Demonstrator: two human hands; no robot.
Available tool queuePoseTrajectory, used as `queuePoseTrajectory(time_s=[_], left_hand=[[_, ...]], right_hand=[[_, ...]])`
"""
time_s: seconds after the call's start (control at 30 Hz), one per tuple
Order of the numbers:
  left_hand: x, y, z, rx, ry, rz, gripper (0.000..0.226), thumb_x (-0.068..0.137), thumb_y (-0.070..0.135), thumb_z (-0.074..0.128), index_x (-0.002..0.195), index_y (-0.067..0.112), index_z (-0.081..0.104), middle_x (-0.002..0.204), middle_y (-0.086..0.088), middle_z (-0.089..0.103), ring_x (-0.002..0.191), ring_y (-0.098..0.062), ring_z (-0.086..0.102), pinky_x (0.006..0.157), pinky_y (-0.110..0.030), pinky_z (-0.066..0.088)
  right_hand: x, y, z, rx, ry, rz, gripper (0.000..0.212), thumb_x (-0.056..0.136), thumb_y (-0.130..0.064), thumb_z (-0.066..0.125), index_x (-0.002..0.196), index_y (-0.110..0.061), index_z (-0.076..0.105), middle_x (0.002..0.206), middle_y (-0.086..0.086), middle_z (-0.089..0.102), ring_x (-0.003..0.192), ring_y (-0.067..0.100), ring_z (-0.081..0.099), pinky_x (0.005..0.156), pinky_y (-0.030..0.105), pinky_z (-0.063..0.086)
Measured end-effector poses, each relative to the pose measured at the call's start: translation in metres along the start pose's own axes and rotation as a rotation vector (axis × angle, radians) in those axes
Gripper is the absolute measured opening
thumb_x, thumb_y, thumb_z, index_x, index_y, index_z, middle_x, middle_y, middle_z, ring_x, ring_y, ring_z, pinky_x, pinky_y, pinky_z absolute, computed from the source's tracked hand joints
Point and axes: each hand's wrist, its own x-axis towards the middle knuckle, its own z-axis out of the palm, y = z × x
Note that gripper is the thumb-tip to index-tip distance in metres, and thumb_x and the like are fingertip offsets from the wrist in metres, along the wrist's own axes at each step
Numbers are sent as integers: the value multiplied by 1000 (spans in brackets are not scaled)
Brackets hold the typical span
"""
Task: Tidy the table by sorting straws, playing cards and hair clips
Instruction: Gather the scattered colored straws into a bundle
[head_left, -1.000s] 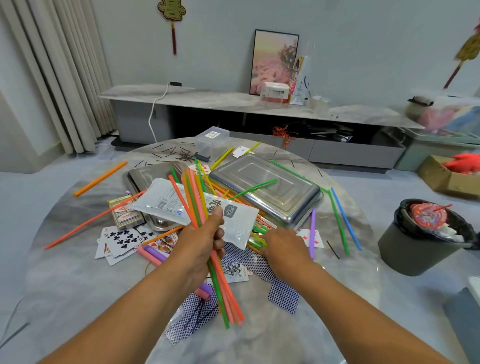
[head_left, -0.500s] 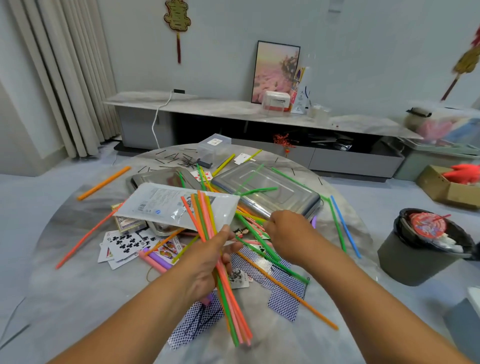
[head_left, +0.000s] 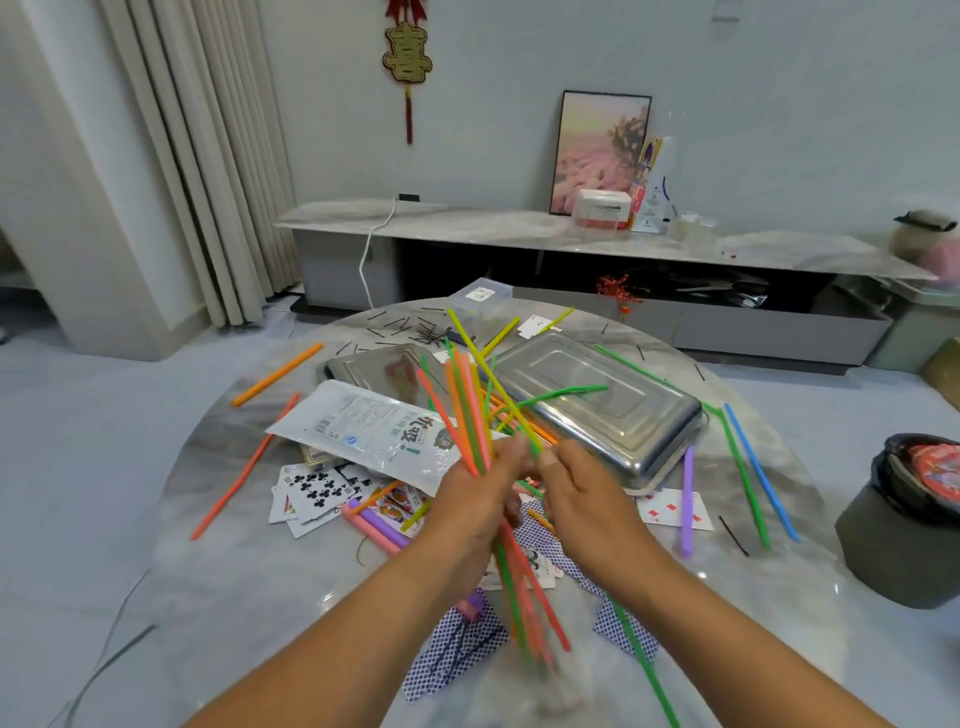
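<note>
Several loose straws (head_left: 244, 467) lie left of the steel tray (head_left: 597, 395) — playing cards (head_left: 317, 491) nearer, on the table (head_left: 234, 587). Left hand (head_left: 470, 512) in front of the tray, fingers curled round a straw bundle (head_left: 467, 415). Right hand (head_left: 582, 501) beside it — fingers pinching a green straw (head_left: 641, 660). Hair clips (head_left: 415, 332) behind the tray.

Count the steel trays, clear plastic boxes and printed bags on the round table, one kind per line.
Steel trays: 2
Clear plastic box: 1
Printed bag: 1
Total: 4
</note>
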Motion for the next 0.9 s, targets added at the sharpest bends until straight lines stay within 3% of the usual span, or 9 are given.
queuePoseTrajectory(time_s=[0.13,0.27,0.43,0.53,0.6,0.67,0.77,0.83,0.9], left_hand=[[-7,16,6,68,-69,98,24,82,36,72,75,12,68,59,-1,65,61,-14,64,58,-25,53],[-5,27,0,191,-9,200,27,89,40,64,80,18,77,74,-5,73,68,-11,67,59,-23,51],[-14,39,5,286,-122,355,26,92,31,61,86,10,76,80,3,74,73,2,66,64,-10,48],[-21,36,8,247,-208,369,15,90,15,65,88,1,70,78,-12,72,74,-12,69,70,-17,53],[-26,30,9,266,-228,348,3,86,9,68,87,7,70,75,-7,70,72,-11,67,70,-17,54],[-32,23,11,301,-259,332,6,85,9,70,84,15,71,74,-2,70,73,-11,67,71,-20,54],[-33,13,9,301,-276,266,9,83,6,71,83,14,71,74,0,71,72,-10,68,67,-18,53],[-33,3,11,315,-306,222,11,80,5,74,82,15,72,79,0,75,77,-11,72,69,-20,54],[-34,-4,22,318,-345,213,12,77,3,76,76,15,73,80,-5,75,80,-17,72,73,-26,55]], right_hand=[[-5,-4,16,58,-21,-168,19,105,-28,35,110,-24,53,98,-4,65,92,13,62,82,35,51],[-7,-6,16,-12,-32,-257,13,104,-17,39,104,-19,52,90,-2,57,79,6,54,67,20,44],[-12,-8,8,-168,-178,-173,15,100,-15,44,104,-13,58,92,3,66,83,17,62,79,42,51],[-10,-11,-5,-156,-347,-79,44,92,-9,53,134,-16,43,112,-1,59,91,8,58,77,14,49],[-7,-5,-14,-184,-443,41,69,88,-6,60,147,-21,27,122,-5,53,97,6,55,67,2,43],[-4,3,-23,-188,-533,158,77,81,-9,69,147,-22,31,131,-6,51,111,12,53,80,9,46],[-5,7,-38,-189,-644,272,90,67,-21,85,144,-32,40,142,-14,46,132,15,43,109,34,40],[-7,5,-46,-173,-697,242,84,63,-19,89,134,-41,50,141,-19,50,134,11,41,113,39,36],[-9,-2,-57,-109,-705,169,73,60,-19,91,123,-33,58,125,-9,65,125,16,54,109,45,41]])
